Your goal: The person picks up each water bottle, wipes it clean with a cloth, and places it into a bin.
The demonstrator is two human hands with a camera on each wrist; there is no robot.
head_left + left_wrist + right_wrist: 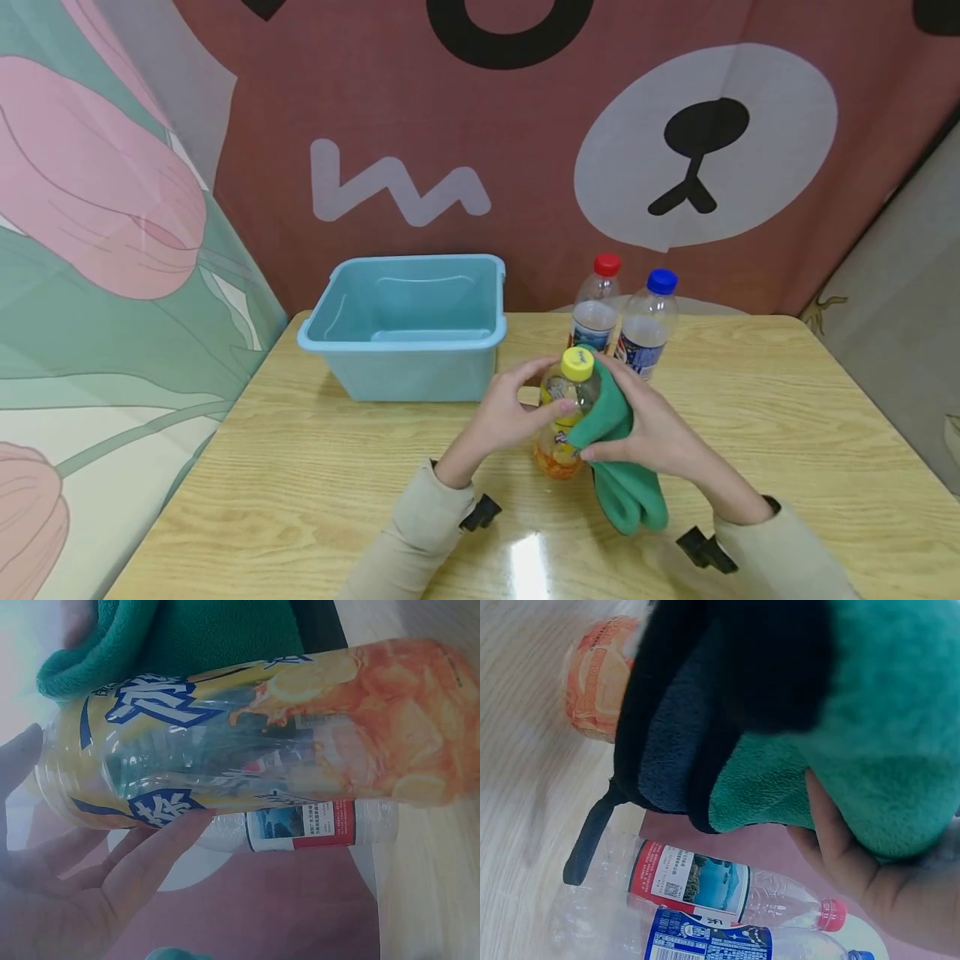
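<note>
A clear plastic bottle (557,458) with a yellow cap and a yellow and orange label stands upright on the table. Around its upper part my left hand (517,408) holds it, thumb at the front and fingers behind, as the left wrist view also shows. My right hand (652,421) grips a green cloth (633,492) and presses it against the bottle's right side. In the right wrist view the cloth (772,784) has a grey underside, dark edging and a hanging loop. Its lower folds hang beside the bottle.
Just behind the hands stand a red-capped bottle (596,312) and a blue-capped bottle (648,321), both clear plastic. A light blue tub (405,371) sits at the back left of the wooden table (300,500). Patterned fabric (420,100) hangs beyond the table's back edge.
</note>
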